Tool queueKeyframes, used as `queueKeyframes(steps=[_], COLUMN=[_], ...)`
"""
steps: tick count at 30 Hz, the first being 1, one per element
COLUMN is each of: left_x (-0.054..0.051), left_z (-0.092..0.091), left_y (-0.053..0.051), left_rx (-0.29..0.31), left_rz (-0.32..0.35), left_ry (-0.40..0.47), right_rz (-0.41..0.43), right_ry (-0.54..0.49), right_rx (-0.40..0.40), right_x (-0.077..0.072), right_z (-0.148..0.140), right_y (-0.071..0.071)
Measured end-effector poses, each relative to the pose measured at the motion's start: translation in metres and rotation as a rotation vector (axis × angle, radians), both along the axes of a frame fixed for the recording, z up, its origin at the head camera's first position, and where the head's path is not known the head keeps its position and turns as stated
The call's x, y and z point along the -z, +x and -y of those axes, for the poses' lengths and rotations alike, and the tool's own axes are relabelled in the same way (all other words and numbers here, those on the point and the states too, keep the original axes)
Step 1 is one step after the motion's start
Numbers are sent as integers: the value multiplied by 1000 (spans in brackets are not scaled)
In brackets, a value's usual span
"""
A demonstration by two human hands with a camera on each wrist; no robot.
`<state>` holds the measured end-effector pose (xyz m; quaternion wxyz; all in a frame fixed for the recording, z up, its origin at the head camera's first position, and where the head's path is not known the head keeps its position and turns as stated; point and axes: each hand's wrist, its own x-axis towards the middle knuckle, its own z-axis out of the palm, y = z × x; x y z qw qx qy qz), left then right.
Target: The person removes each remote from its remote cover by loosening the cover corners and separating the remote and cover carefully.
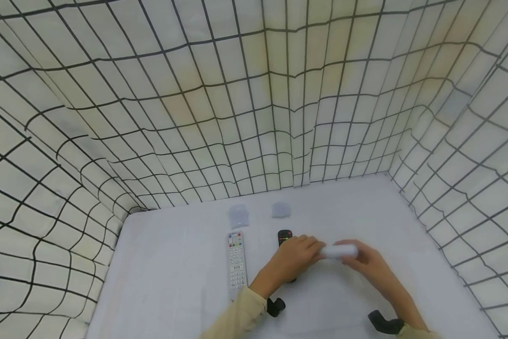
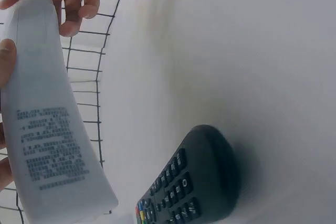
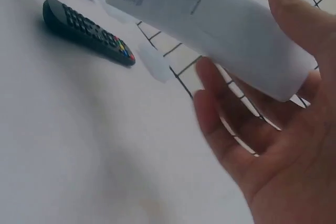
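A white squeeze tube (image 1: 339,251) is held level above the table between both hands. My left hand (image 1: 297,256) grips one end, its thumb (image 2: 6,62) lying along the tube's edge. Around the other end curl the loosely spread fingers of my right hand (image 1: 367,264), with the thumb on the opposite side. Small dark print covers the lower part of the tube (image 2: 47,129) in the left wrist view. A black remote control (image 1: 285,234) lies partly hidden beneath my left hand; its buttons face up in the right wrist view.
A long light-grey remote control (image 1: 237,263) lies left of the black one. Two translucent flat pieces, one left (image 1: 238,215) and one right (image 1: 281,210), sit farther back on the white table (image 1: 165,263). Grid-patterned cloth walls (image 1: 237,117) surround the table's back and sides.
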<state>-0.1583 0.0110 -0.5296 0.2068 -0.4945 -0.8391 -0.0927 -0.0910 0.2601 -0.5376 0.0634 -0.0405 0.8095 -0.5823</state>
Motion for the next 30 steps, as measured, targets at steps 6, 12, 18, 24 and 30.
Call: queueKeyframes(steps=[6, 12, 18, 24, 30], left_x=[5, 10, 14, 11, 6], left_z=[8, 9, 9, 11, 15], left_y=[19, 36, 46, 54, 57], left_rx=[-60, -151, -250, -328, -332], left_rz=[259, 645, 966, 1023, 1083], left_ry=[237, 521, 655, 627, 655], right_rz=[-73, -121, -223, -366, -423], right_ry=[-42, -86, 3, 175, 311], right_rx=[174, 392, 476, 415, 301], right_x=[-2, -5, -3, -2, -7], right_z=[22, 52, 71, 84, 95], right_y=[4, 5, 8, 11, 13])
